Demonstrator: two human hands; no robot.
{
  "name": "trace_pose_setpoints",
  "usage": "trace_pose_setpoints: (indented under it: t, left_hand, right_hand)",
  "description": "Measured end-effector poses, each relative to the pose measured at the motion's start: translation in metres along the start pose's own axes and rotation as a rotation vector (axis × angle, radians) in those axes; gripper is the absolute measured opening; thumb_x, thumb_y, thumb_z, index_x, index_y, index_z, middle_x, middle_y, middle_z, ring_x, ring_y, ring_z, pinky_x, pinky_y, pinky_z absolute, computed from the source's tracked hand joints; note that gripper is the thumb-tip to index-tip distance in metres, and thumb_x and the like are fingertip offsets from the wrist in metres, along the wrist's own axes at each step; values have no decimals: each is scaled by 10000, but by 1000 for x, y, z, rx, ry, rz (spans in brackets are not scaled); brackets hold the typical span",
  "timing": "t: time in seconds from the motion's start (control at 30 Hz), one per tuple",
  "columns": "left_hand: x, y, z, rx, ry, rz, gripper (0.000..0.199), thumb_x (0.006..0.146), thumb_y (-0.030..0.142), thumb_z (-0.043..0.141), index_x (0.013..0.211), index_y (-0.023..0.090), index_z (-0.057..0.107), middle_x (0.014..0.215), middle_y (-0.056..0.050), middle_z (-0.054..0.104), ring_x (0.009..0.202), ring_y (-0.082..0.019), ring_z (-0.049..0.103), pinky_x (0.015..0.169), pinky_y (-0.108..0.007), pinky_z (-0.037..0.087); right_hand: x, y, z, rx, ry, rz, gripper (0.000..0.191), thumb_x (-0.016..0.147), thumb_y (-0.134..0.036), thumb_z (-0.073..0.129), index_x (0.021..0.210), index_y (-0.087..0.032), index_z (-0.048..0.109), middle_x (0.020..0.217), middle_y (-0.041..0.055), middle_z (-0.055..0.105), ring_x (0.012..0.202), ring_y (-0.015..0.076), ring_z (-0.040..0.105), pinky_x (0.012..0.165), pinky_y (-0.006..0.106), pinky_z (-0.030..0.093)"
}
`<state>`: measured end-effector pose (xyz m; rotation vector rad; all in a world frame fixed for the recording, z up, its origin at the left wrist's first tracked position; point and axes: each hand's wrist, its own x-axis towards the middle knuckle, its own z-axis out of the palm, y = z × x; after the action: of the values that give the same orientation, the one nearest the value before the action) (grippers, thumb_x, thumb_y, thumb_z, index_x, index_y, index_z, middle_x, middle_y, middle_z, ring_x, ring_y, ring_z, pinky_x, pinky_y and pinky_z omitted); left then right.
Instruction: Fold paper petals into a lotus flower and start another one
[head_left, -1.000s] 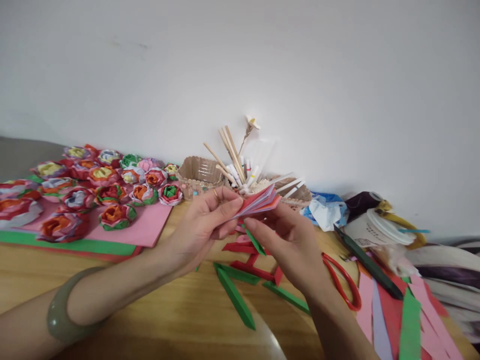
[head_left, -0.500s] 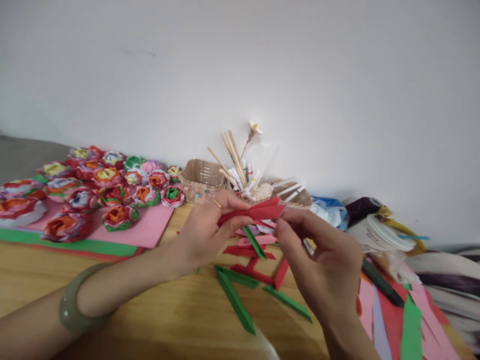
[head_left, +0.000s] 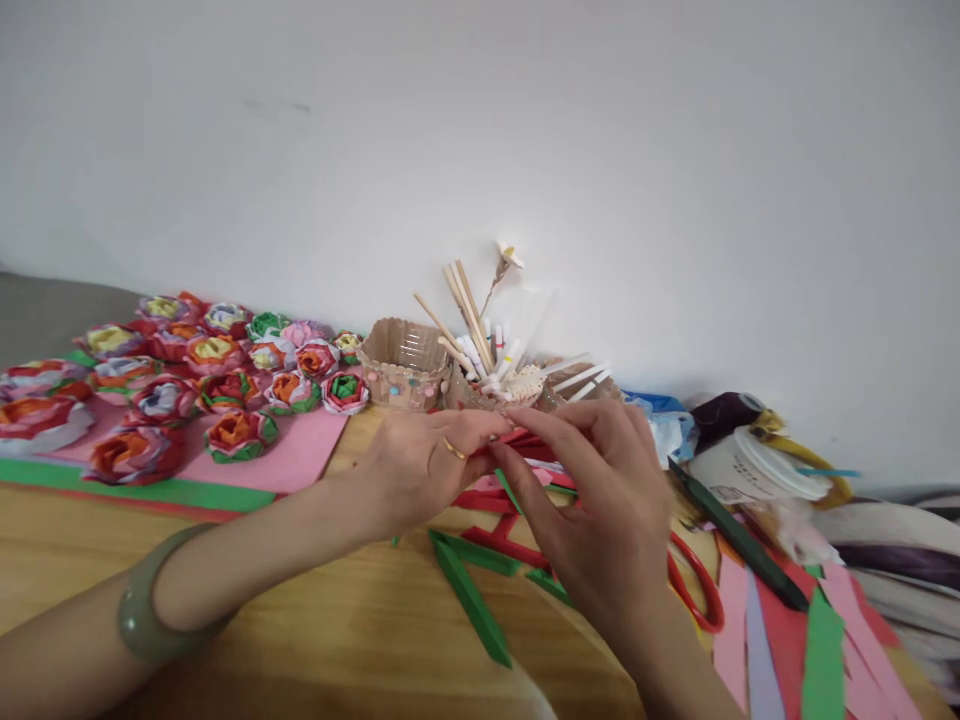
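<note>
My left hand (head_left: 427, 465), with a gold ring, pinches a folded red paper piece (head_left: 523, 440) that shows only in part behind the fingers. Thumb and forefinger of my right hand (head_left: 600, 495) close on the same piece, and the fingertips of both hands meet. Under and beyond the hands lie folded red strips (head_left: 506, 541). Folded green strips (head_left: 471, 598) rest on the wooden table (head_left: 337, 610) nearer to me.
Several paper flowers (head_left: 238, 434) stand on coloured sheets (head_left: 300, 462) at the left. Behind the hands are a clear plastic basket (head_left: 405, 365) and sticks (head_left: 469, 310). Red-handled scissors (head_left: 705, 590), a dark cutter (head_left: 750, 550), a white tub (head_left: 757, 468) and paper strips (head_left: 823, 650) lie right.
My right hand has moved left to meet my left hand, whose wrist has turned. The red paper is now mostly hidden, and the scissors' handle has come into view.
</note>
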<state>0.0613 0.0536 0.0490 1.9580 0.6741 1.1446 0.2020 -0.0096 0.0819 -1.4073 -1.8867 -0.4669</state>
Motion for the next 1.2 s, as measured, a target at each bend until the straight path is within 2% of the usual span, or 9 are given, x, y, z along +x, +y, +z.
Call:
trace_pose_setpoints:
  t: [0.2, 0.3, 0.43, 0.57, 0.7, 0.77, 0.9, 1.1, 1.2]
  left_hand:
    - [-1, -3, 3, 69, -71, -27, 81, 674, 167, 662, 721, 232, 652, 692, -20, 670, 624, -147, 576, 586, -225, 393]
    - [-2, -2, 9, 46, -74, -141, 112, 618, 159, 705, 689, 223, 647, 641, -15, 647, 567, -148, 557, 541, -221, 365]
    - [-4, -2, 13, 51, -49, -177, 147, 636, 267, 707, 759, 238, 633, 663, -1, 671, 601, -182, 591, 555, -239, 379]
    - [-3, -4, 9, 244, -200, -256, 276, 782, 350, 544, 1032, 241, 589, 677, 16, 687, 648, -213, 612, 597, -272, 393]
    - [-4, -11, 8, 291, -324, -288, 305, 843, 379, 424, 1047, 247, 609, 674, 11, 662, 660, -197, 601, 601, -266, 394]
    - [-6, -15, 10, 223, -353, -325, 317, 847, 417, 407, 1021, 248, 611, 633, 16, 632, 626, -181, 577, 580, -258, 390]
    - [-9, -19, 15, 52, -360, -390, 291, 842, 428, 420, 730, 211, 578, 580, 27, 561, 566, -144, 533, 558, -240, 378]
    - [-5, -12, 19, -135, -267, -371, 250, 829, 337, 456, 636, 192, 526, 550, 26, 546, 540, -118, 503, 553, -212, 374]
    - [-4, -6, 22, -145, -217, -369, 219, 813, 315, 478, 643, 187, 529, 522, 35, 525, 506, -106, 475, 524, -202, 351]
  right_hand:
    - [-3, 6, -2, 350, -321, 124, 136, 841, -157, 521, 868, -177, 654, 917, 69, 658, 859, 186, 567, 755, 336, 466]
    - [-10, 7, -2, 412, -297, 205, 128, 811, -113, 552, 771, -185, 651, 795, 29, 684, 812, 173, 572, 756, 321, 455]
    - [-22, 15, -5, 317, -117, 343, 132, 825, -126, 519, 740, -182, 604, 782, 36, 657, 796, 174, 567, 735, 311, 448]
    - [-43, 47, -18, 177, -13, 512, 136, 862, -207, 485, 768, -186, 581, 712, 16, 623, 658, 148, 577, 606, 260, 448]
    - [-76, 101, -38, -36, -70, 416, 176, 858, -237, 485, 838, -184, 651, 847, 58, 678, 734, 175, 629, 656, 281, 480]
    - [-90, 125, -47, -132, -203, 387, 231, 866, -222, 454, 962, -168, 657, 952, 89, 689, 819, 204, 644, 689, 305, 490]
    - [-98, 148, -63, -352, -405, 435, 241, 851, -257, 475, 931, -186, 690, 984, 78, 703, 858, 249, 650, 706, 344, 477]
    - [-75, 146, -80, -336, -170, 669, 291, 829, -406, 500, 790, -192, 694, 670, 37, 695, 622, 208, 640, 561, 298, 451]
    - [-61, 147, -82, -222, 17, 621, 221, 822, -344, 520, 892, -184, 656, 707, 29, 657, 617, 173, 615, 567, 282, 469]
